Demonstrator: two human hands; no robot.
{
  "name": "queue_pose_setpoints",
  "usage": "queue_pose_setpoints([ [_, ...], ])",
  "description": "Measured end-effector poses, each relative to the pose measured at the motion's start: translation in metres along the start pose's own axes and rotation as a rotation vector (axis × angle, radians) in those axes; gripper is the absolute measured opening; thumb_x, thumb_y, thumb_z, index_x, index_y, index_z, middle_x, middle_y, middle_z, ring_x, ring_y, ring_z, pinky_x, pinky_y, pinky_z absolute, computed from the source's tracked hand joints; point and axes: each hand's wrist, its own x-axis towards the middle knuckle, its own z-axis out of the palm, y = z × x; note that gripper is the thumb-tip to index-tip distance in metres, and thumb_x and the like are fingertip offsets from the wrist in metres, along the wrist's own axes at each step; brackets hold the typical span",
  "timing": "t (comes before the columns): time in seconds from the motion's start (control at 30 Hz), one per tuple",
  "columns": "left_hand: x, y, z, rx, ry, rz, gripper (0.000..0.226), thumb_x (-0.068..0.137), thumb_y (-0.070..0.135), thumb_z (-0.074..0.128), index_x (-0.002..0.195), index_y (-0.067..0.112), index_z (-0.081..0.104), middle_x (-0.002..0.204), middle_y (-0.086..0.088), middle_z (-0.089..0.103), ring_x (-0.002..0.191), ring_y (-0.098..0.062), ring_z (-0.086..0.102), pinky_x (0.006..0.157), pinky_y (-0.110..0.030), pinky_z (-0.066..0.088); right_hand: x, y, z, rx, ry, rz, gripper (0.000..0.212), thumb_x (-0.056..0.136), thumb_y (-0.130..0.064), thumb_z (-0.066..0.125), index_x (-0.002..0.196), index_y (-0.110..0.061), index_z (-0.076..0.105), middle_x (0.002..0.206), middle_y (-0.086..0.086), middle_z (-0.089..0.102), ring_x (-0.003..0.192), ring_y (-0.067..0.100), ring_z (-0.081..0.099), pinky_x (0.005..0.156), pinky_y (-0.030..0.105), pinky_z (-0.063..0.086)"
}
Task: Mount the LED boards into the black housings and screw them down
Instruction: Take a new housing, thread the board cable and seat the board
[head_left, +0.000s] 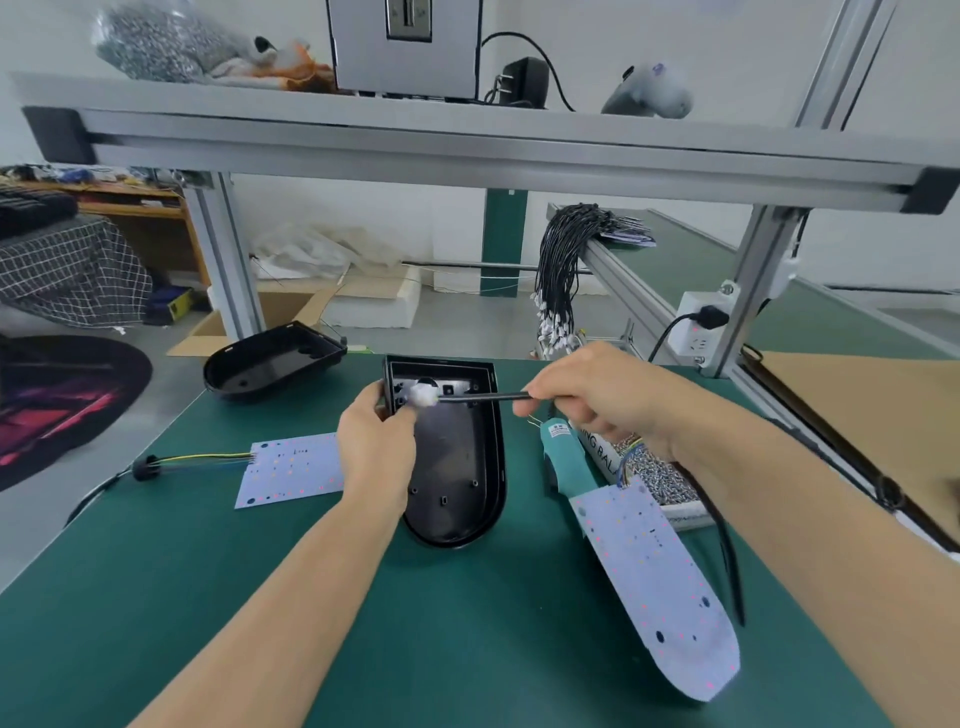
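Head view: the step in hand looks like threading an LED board's cable into the black housing (457, 457) before the board itself is seated; no screwing has begun. The housing lies open side up on the green desk (363, 623), squared end away from the person. The left hand (376, 452) grips its near-left rim, thumb over the edge, steadying it. The right hand (597, 400) pinches a thin black cable (483, 397) whose white connector (423, 396) sits at the round opening in the housing's far wall.

The LED board (660, 587) that seems to belong to this cable lies on the desk just right of the housing, below the right forearm, well short of being mounted. A second LED board (293, 467) lies left of the left hand, its coloured wires trailing leftward. A second black housing (270, 361) rests at the far-left desk edge.

Next, I judge, the connector must pass through the opening, then the board be laid in the housing. A teal screwdriver (563, 457) and a tray of screws (654, 478) wait beside the right wrist.
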Motion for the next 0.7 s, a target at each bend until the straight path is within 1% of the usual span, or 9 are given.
queue_pose_setpoints([
  [0.13, -0.001, 0.004, 0.002, 0.015, 0.026, 0.053, 0.026, 0.088, 0.007, 0.059, 0.078, 0.031, 0.062, 0.07, 0.008, 0.062, 0.064, -0.013, 0.048, 0.059, -0.025, 0.04, 0.006, 0.002, -0.001, 0.044, 0.081, 0.059, 0.02, 0.088, -0.012, 0.053, 0.082, -0.005, 0.071, 0.048, -0.001, 0.023, 0.04, 0.011, 0.016, 0.037, 0.014, 0.014],
  [0.2, -0.002, 0.005, -0.001, -0.001, 0.034, 0.074, 0.027, 0.089, 0.008, 0.059, 0.08, 0.034, 0.062, 0.073, 0.01, 0.064, 0.065, -0.012, 0.051, 0.061, -0.024, 0.042, 0.008, 0.004, -0.005, 0.063, 0.104, 0.095, 0.02, 0.087, -0.011, 0.054, 0.078, -0.005, 0.07, 0.048, -0.002, 0.023, 0.039, 0.011, 0.015, 0.036, 0.013, 0.013],
  [0.3, -0.004, 0.007, -0.001, -0.024, 0.013, 0.089, 0.03, 0.088, 0.008, 0.06, 0.08, 0.036, 0.063, 0.074, 0.014, 0.067, 0.068, -0.011, 0.055, 0.067, -0.025, 0.045, 0.01, 0.003, -0.009, 0.088, -0.02, 0.158, 0.022, 0.09, -0.015, 0.052, 0.08, -0.006, 0.07, 0.042, -0.007, 0.022, 0.035, 0.008, 0.015, 0.034, 0.013, 0.013],
  [0.4, -0.006, 0.01, 0.002, -0.022, -0.01, 0.12, 0.034, 0.088, 0.008, 0.06, 0.079, 0.041, 0.063, 0.07, 0.02, 0.067, 0.071, -0.007, 0.058, 0.068, -0.022, 0.047, 0.015, 0.0, -0.012, 0.237, -0.147, 0.182, 0.028, 0.095, -0.018, 0.045, 0.084, -0.005, 0.068, 0.041, -0.01, 0.02, 0.033, 0.005, 0.014, 0.033, 0.013, 0.012],
  [0.47, -0.008, 0.01, 0.003, -0.022, -0.022, 0.14, 0.038, 0.088, 0.008, 0.06, 0.08, 0.045, 0.063, 0.072, 0.021, 0.068, 0.072, -0.004, 0.059, 0.071, -0.022, 0.048, 0.02, -0.001, -0.014, 0.3, -0.125, 0.197, 0.03, 0.096, -0.019, 0.043, 0.084, -0.004, 0.066, 0.04, -0.01, 0.02, 0.032, 0.004, 0.014, 0.032, 0.013, 0.012],
  [0.53, -0.011, 0.011, 0.002, -0.017, -0.024, 0.159, 0.042, 0.089, 0.009, 0.061, 0.077, 0.05, 0.063, 0.074, 0.022, 0.067, 0.068, 0.002, 0.058, 0.07, -0.02, 0.048, 0.024, -0.001, -0.014, 0.285, -0.061, 0.2, 0.029, 0.096, -0.018, 0.044, 0.083, -0.004, 0.066, 0.039, -0.01, 0.021, 0.032, 0.004, 0.015, 0.032, 0.013, 0.011],
  [0.57, -0.012, 0.012, 0.003, -0.015, -0.02, 0.167, 0.041, 0.089, 0.01, 0.061, 0.078, 0.05, 0.063, 0.075, 0.022, 0.067, 0.068, 0.004, 0.058, 0.069, -0.018, 0.047, 0.026, -0.002, -0.012, 0.257, -0.026, 0.193, 0.027, 0.095, -0.017, 0.046, 0.081, -0.004, 0.066, 0.038, -0.01, 0.023, 0.032, 0.005, 0.015, 0.032, 0.013, 0.012],
  [0.63, -0.015, 0.012, 0.008, 0.011, -0.024, 0.203, 0.033, 0.088, 0.01, 0.062, 0.093, 0.043, 0.065, 0.086, 0.016, 0.068, 0.078, 0.002, 0.06, 0.075, -0.021, 0.047, 0.029, -0.007, 0.001, 0.094, 0.062, 0.132, 0.022, 0.089, -0.013, 0.052, 0.074, -0.004, 0.065, 0.036, -0.009, 0.031, 0.031, 0.008, 0.021, 0.033, 0.015, 0.016],
  [0.7, -0.021, 0.016, 0.018, 0.053, -0.063, 0.236, 0.028, 0.087, 0.009, 0.064, 0.108, 0.027, 0.067, 0.096, 0.007, 0.067, 0.086, -0.006, 0.062, 0.08, -0.026, 0.048, 0.036, -0.014, 0.022, -0.262, 0.195, 0.019, 0.025, 0.083, -0.014, 0.058, 0.06, -0.007, 0.055, 0.043, -0.003, 0.042, 0.044, 0.019, 0.04, 0.041, 0.022, 0.025],
])
